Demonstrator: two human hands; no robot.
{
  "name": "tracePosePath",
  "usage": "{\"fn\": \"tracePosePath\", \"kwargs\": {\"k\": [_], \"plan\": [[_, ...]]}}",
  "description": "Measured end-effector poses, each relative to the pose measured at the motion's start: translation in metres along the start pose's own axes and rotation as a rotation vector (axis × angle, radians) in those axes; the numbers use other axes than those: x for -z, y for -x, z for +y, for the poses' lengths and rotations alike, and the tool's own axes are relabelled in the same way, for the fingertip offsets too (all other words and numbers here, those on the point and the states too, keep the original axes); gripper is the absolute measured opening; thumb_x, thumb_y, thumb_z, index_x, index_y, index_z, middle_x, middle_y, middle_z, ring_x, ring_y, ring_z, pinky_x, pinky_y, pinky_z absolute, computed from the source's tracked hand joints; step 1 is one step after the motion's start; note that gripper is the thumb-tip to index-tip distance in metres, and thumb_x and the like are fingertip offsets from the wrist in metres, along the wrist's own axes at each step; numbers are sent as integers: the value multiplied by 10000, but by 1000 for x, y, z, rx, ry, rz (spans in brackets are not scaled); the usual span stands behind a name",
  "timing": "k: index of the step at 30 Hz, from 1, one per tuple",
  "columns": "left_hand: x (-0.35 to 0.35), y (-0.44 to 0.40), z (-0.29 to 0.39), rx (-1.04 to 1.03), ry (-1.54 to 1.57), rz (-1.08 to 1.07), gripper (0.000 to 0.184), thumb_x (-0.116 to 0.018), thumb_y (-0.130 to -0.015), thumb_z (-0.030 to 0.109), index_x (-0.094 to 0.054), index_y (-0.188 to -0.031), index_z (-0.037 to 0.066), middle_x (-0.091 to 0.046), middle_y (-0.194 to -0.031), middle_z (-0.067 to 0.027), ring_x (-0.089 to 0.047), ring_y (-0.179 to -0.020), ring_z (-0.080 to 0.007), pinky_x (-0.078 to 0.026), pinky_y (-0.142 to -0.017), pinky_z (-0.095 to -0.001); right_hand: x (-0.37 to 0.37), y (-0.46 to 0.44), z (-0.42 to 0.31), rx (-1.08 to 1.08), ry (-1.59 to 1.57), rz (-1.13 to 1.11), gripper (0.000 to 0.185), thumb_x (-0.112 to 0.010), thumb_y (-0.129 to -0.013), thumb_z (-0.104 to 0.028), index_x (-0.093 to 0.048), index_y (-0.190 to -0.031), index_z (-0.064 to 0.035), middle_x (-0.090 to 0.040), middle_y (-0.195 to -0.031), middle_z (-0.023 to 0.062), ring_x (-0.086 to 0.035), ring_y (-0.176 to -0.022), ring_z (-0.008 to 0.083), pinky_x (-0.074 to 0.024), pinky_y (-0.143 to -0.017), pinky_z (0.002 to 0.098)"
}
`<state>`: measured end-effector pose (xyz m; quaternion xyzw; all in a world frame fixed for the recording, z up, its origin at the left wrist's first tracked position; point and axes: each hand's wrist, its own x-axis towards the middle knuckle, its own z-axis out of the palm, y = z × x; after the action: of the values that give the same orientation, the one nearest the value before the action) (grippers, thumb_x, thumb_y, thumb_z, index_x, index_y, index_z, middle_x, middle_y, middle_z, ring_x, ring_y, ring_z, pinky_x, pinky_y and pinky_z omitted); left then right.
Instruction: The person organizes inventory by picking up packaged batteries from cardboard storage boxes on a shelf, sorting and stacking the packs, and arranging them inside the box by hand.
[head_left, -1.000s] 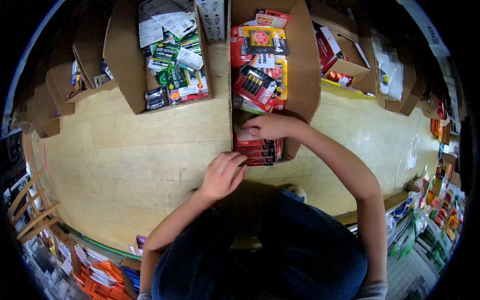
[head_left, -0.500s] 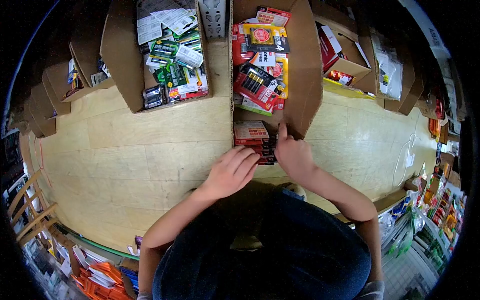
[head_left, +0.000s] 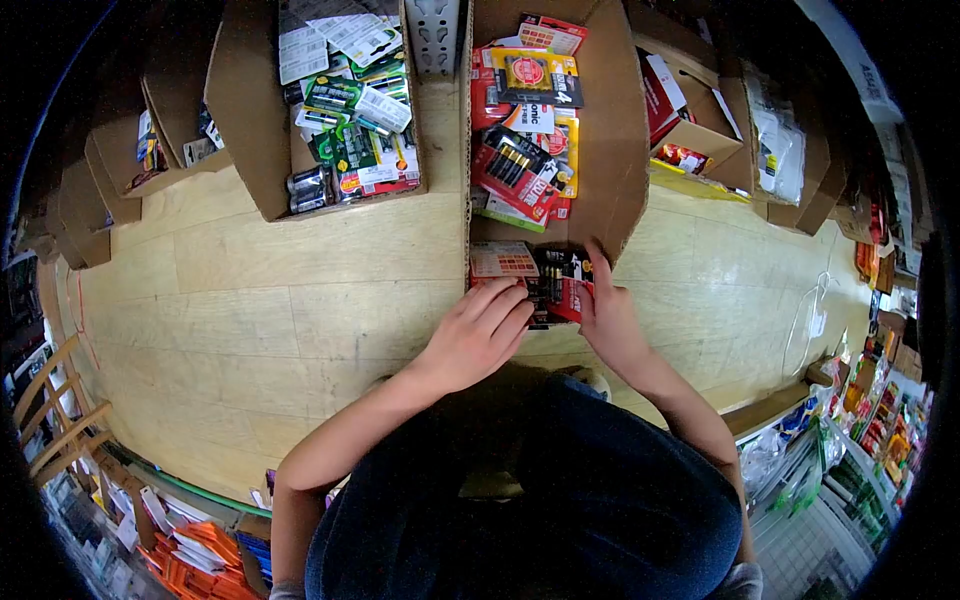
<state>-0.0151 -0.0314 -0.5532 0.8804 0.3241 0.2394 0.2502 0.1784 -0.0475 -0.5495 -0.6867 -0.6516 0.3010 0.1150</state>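
Note:
Below the middle of the view, my left hand (head_left: 478,335) rests with its fingers curled over a row of battery packs (head_left: 505,260) in the near end of a long cardboard box (head_left: 595,130). My right hand (head_left: 615,318) is at the box's near right corner, thumb and index finger on the edge of a red and black battery pack (head_left: 567,280). The thumb lies on its face, while the index finger points up along its edge. Further up the same box lie loose battery packs, among them a red and black one (head_left: 515,172) and a yellow one (head_left: 535,75).
A second cardboard box (head_left: 245,110) at the upper left holds green and white battery packs (head_left: 350,140). More open boxes stand to both sides, one with a red carton (head_left: 665,95). A wooden chair (head_left: 65,410) is at the left edge, and bagged goods (head_left: 810,450) lie at the lower right.
My right hand has moved slightly right and a red and black battery pack has come into view by its thumb, face showing. My left hand has shifted slightly right over the row.

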Motion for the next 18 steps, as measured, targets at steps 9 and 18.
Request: {"fn": "tracePosePath", "kwargs": {"k": [9, 18], "plan": [[-8, 5, 0, 5, 13, -12, 283, -556, -686, 127, -501, -939, 14, -479, -997, -110, -431, -988, -259, -374, -837, -342, -2, 3, -9, -30, 721, -107, 578, -474, -782, -184, -188, -1255, -16, -483, -424, 77, -511, -377, 230, -424, -375, 329], [0, 5, -1, 23, -16, -14, 307, -565, -668, 125, -502, -954, 33, -479, -981, -99, -428, -971, -256, -361, -847, -350, 52, -1, -35, 124, 298, -51, 440, -529, -751, -208, -397, -1136, -40, -521, -530, 105, -520, -424, 242, -429, -400, 327]]}}
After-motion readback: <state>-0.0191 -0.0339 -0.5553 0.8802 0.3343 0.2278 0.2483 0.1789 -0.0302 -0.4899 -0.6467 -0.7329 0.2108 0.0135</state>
